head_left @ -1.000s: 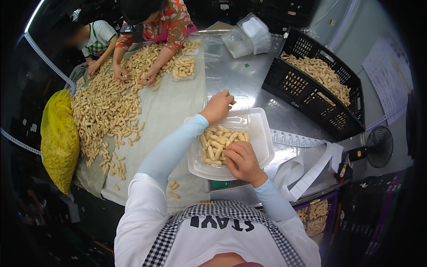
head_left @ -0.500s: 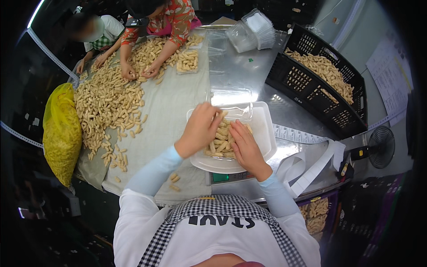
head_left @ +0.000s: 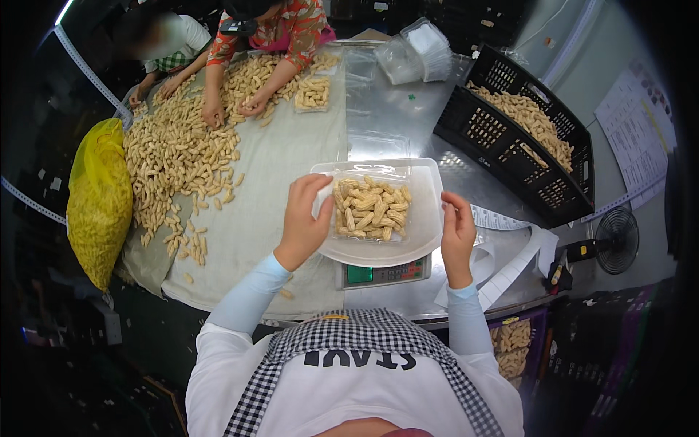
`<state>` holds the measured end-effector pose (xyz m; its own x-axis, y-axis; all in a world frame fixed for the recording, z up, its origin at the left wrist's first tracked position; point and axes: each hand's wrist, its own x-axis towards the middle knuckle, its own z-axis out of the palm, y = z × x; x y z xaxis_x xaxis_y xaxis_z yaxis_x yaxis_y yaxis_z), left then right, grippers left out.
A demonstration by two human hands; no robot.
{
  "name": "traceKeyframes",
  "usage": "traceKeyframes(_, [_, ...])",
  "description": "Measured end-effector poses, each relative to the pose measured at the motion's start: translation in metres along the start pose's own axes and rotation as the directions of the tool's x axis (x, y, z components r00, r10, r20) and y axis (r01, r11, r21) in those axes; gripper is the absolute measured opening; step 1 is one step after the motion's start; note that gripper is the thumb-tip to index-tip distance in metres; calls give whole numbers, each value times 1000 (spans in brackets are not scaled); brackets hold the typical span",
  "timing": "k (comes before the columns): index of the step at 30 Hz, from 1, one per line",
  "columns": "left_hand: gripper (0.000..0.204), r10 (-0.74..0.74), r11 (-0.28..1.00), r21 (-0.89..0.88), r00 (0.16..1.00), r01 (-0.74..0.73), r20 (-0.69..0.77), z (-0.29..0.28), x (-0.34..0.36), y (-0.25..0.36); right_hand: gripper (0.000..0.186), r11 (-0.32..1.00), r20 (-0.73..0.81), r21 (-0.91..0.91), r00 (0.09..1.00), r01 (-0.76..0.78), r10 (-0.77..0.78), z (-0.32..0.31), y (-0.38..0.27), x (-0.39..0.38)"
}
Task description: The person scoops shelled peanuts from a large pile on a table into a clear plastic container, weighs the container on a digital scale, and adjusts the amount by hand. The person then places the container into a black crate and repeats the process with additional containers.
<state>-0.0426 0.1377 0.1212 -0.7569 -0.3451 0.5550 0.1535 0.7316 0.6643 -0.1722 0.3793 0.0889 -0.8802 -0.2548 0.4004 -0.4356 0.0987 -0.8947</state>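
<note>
Peanuts in their shells (head_left: 373, 207) fill a clear plastic box (head_left: 399, 234), its lid folded back. The box sits in a white weighing tray (head_left: 426, 218) on a scale with a green display (head_left: 360, 274). My left hand (head_left: 302, 222) is at the tray's left side, fingers apart and thumb near the box's left edge, holding nothing. Beside the tray's right rim is my right hand (head_left: 457, 237), fingers loosely bent and empty; whether its fingertips touch the rim I cannot tell.
A large peanut heap (head_left: 178, 156) covers the cloth (head_left: 277, 175) at left, where two co-workers handle peanuts. A yellow mesh sack (head_left: 100, 211) stands beside it. Right are a black crate (head_left: 510, 149), label strip (head_left: 502, 280) and fan (head_left: 617, 240). Stacked clear boxes (head_left: 415, 51) lie at the back.
My hands have drawn apart, off the peanuts, to either side of the tray. The peanut box and the scale's keys now show. The co-workers' hands have shifted slightly.
</note>
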Motion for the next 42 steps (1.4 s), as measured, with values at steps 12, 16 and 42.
traceKeyframes(12, [38,218,959,79,882,-274,418,70,18,-25,19,983,149,-150,985,105,-82,6,-9,-46])
traceKeyframes(16, [37,204,967,80,920,-243,335,82,16,-30,23,974,173,-174,978,146,-116,19,-16,-38])
traceKeyframes(42, [35,-808,470,-639,588,609,-34,-79,-128,-92,18,962,29,-30,962,-271,272,-59,20,-71])
